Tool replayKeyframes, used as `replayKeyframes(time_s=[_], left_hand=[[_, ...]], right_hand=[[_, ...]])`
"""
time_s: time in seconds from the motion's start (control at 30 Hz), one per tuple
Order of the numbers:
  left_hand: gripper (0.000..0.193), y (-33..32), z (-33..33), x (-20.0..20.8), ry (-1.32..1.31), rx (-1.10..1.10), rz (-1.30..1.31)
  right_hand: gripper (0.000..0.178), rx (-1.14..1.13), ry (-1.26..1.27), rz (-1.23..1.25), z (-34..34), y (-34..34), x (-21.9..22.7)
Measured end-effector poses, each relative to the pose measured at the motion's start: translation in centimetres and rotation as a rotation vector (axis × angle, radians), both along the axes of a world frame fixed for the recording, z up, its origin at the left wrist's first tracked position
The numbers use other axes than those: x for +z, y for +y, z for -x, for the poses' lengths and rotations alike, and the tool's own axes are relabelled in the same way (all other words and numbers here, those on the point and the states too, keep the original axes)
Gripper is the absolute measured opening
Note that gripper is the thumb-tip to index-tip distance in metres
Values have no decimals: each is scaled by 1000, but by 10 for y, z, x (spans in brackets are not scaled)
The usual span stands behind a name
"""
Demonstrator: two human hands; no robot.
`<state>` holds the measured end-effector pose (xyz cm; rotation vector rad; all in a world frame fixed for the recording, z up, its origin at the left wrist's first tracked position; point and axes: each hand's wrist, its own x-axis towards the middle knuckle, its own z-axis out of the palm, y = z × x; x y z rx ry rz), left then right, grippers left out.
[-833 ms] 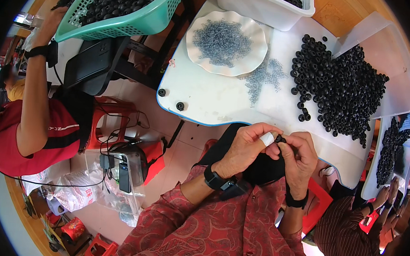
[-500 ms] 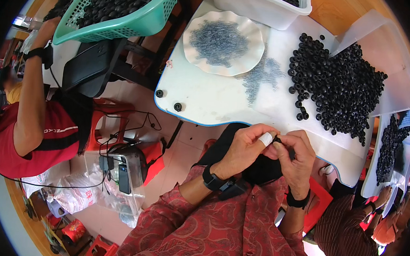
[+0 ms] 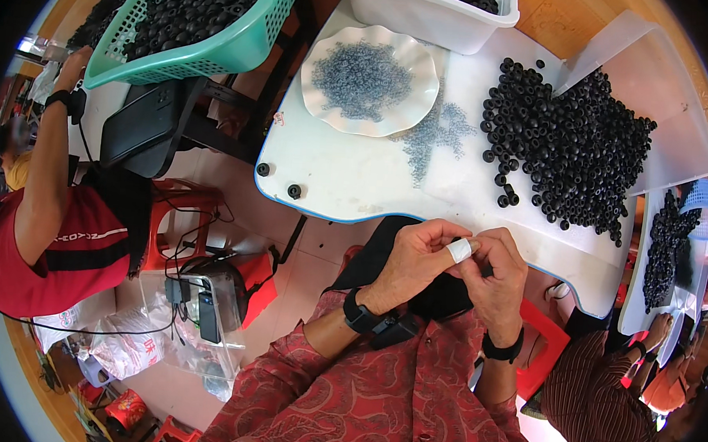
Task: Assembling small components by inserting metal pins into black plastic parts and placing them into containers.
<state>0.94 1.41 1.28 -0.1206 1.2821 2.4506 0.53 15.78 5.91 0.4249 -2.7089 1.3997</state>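
Note:
My left hand (image 3: 410, 262) and my right hand (image 3: 498, 282) meet in front of my chest, just off the table's near edge. Both are closed in a pinch, thumbs and fingertips touching. White tape wraps a digit of the left hand. The small black part between the fingertips is now almost wholly covered by them. On the table, a heap of small black round parts with holes (image 3: 568, 150) spreads at the right. Tiny clear bluish pieces (image 3: 361, 80) fill a white wavy-rimmed plate (image 3: 414, 120), and more lie loose beside it.
The white table (image 3: 340, 183) has a blue edge. Two black parts (image 3: 294, 191) stand near its left corner. Behind are a white tub (image 3: 426, 17) and a tilted clear bin (image 3: 682, 104). A green basket (image 3: 251, 54) and a co-worker (image 3: 57, 241) are left; another person (image 3: 600, 406) sits right.
The view has shifted slightly, so the table things sit a little further left. My fingertips have closed together over the small black part, which showed between them before.

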Motion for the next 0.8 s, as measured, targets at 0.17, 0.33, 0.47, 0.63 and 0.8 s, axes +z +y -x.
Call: replayKeyframes(time_s=[0.17,0.33,0.47,0.63,0.8], left_hand=[[20,0,1,2,12,0,37],[20,2,2,1,27,-6,55],[21,5,2,-3,18,1,7],[21,5,2,-5,26,-21,55],[21,6,1,-7,33,-18,72]], right_hand=[[17,-23,-7,-4,-2,0,-2],[18,-58,-22,13,-3,0,-5],[16,-68,-29,24,-3,1,-6],[14,-89,-72,24,-3,4,-9],[15,-112,-168,90,-6,7,-13]])
